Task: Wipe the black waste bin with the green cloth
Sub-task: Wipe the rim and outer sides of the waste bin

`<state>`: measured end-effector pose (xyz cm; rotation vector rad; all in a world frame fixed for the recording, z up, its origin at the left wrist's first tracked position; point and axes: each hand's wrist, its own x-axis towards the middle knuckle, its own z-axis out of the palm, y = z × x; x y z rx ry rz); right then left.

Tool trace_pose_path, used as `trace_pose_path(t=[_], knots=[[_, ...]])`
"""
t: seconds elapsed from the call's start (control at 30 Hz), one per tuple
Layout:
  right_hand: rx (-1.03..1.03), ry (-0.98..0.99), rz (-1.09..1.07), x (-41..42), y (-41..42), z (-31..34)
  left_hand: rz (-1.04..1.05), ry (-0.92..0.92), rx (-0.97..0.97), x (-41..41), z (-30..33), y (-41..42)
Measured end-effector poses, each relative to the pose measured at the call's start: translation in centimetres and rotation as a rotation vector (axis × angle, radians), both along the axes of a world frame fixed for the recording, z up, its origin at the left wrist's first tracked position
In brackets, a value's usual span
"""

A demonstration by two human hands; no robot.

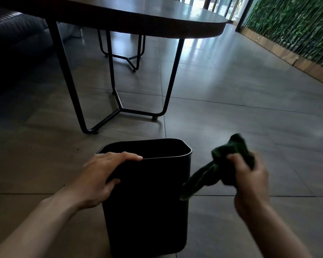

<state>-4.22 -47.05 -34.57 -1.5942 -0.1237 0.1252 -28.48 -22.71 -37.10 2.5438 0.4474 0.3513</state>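
The black waste bin (149, 202) stands upright on the tiled floor in front of me, its mouth open and dark inside. My left hand (99, 175) grips the bin's near left rim, fingers lying over the edge and thumb against the outer wall. My right hand (250, 179) holds the bunched green cloth (226, 164) just to the right of the bin. A loose end of the cloth hangs down and left beside the bin's right wall; whether it touches the wall I cannot tell.
A dark table (157, 17) on thin black metal legs (119, 107) stands behind the bin. A dark sofa (13, 34) sits at the far left. A green plant wall (296, 28) with a wooden base runs along the right. Grey floor tiles (241, 101) stretch between them.
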Motion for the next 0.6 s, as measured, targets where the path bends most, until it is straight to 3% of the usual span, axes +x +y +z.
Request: trace_pose_path(t=[0.1,0.17,0.23,0.3,0.4,0.47,0.6], knots=[[0.118,0.198,0.11,3.9,0.2,3.1,0.016,-0.002,-0.025,-0.9,0.2,0.4],[0.075,0.201,0.215,4.8,1.0,4.1,0.024,-0.005,-0.037,-1.5,0.3,0.4],[-0.139,0.028,0.34,4.6,2.2,3.8,0.015,-0.009,-0.053,-1.9,0.5,0.3],[-0.491,-0.302,0.47,4.6,3.6,3.1,0.004,-0.013,-0.079,-2.1,0.5,0.3],[-0.957,-0.781,0.851,4.5,5.7,2.7,0.014,0.013,-0.099,-2.6,0.5,0.4],[-1.124,-0.907,1.031,3.8,6.7,2.6,0.034,0.023,-0.096,-3.0,0.4,0.5],[-1.177,-1.023,1.099,3.0,7.4,2.6,0.106,0.017,-0.077,-3.3,0.4,0.6]])
